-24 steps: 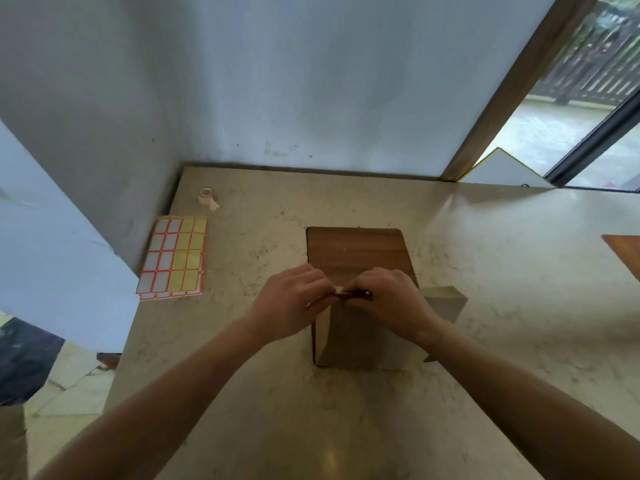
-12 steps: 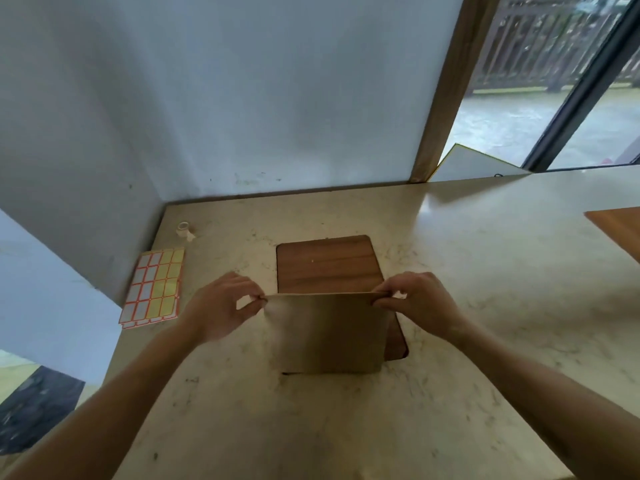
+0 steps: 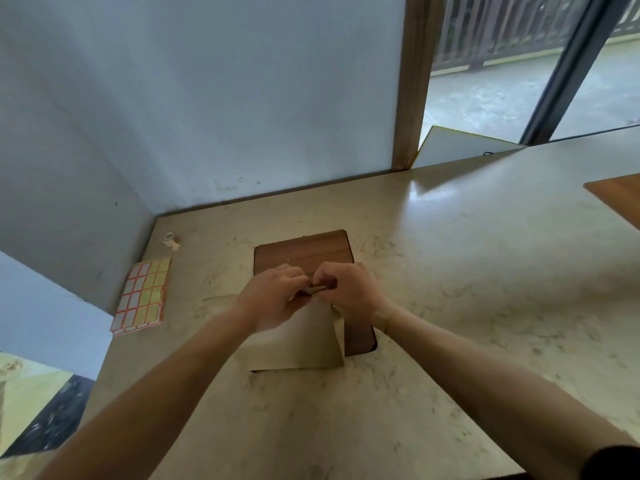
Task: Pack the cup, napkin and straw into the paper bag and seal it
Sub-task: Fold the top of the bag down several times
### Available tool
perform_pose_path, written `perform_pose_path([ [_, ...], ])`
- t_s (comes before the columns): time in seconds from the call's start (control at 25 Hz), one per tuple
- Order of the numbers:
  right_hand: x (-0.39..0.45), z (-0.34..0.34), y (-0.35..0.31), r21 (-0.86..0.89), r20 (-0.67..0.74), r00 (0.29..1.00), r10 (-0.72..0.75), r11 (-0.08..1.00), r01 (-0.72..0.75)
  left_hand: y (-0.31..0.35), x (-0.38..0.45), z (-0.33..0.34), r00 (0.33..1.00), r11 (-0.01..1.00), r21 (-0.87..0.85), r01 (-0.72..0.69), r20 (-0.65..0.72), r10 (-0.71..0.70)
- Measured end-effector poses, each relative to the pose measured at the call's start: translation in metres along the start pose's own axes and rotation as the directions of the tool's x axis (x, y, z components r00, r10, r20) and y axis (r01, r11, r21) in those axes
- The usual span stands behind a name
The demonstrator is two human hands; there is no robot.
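Observation:
A brown paper bag (image 3: 304, 344) stands upright on a dark wooden board (image 3: 301, 251) in the middle of the marble counter. Its top is pinched together into a narrow fold. My left hand (image 3: 273, 296) and my right hand (image 3: 349, 289) meet at the middle of that top edge, both gripping the folded paper between fingers and thumbs. The bag's sides slope in toward my hands. Cup, napkin and straw are not visible; the bag's inside is hidden.
A sheet of orange-bordered stickers (image 3: 143, 296) lies at the left, near the wall. A small tape roll (image 3: 170, 239) sits in the back-left corner. A white board (image 3: 460, 147) leans at the back right, and another wooden board (image 3: 620, 199) pokes in at the right edge.
Half a second ago my hands held the bag's top stretched wide at its two corners. They have come together at the middle, gathering the top edge into a fold.

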State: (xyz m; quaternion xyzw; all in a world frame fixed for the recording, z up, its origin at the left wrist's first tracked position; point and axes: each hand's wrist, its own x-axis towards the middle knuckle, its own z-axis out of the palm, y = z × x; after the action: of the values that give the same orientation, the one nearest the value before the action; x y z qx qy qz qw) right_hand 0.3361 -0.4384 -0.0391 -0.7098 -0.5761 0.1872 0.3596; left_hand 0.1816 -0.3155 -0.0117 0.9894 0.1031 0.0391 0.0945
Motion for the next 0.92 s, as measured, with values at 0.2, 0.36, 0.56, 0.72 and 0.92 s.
perform_pose_path([
  [0.2, -0.014, -0.004, 0.047, 0.136, 0.125, 0.985, 0.117, 0.982, -0.133, -0.001, 0.000, -0.003, 1.000, 0.999, -0.048, 0.008, 0.004, -0.008],
  [0.36, -0.012, 0.017, 0.053, 0.061, 0.068, 0.994, 0.085, 0.994, -0.089, -0.003, 0.003, -0.007, 0.999, 0.999, -0.024, -0.044, 0.021, 0.045],
  [0.56, 0.005, 0.033, 0.046, -0.165, -0.053, 0.988, -0.147, 0.977, 0.136, -0.007, 0.007, -0.010, 0.996, 0.996, 0.012, -0.093, 0.006, 0.093],
  [0.72, 0.008, 0.052, 0.062, -0.189, -0.089, 0.994, -0.061, 0.981, 0.043, -0.014, 0.004, -0.013, 0.991, 0.991, 0.042, -0.128, -0.036, 0.129],
  [0.92, 0.011, 0.068, 0.085, -0.150, -0.101, 0.995, -0.022, 0.989, 0.007, -0.022, 0.006, -0.016, 0.990, 0.990, 0.014, -0.142, -0.023, 0.142],
])
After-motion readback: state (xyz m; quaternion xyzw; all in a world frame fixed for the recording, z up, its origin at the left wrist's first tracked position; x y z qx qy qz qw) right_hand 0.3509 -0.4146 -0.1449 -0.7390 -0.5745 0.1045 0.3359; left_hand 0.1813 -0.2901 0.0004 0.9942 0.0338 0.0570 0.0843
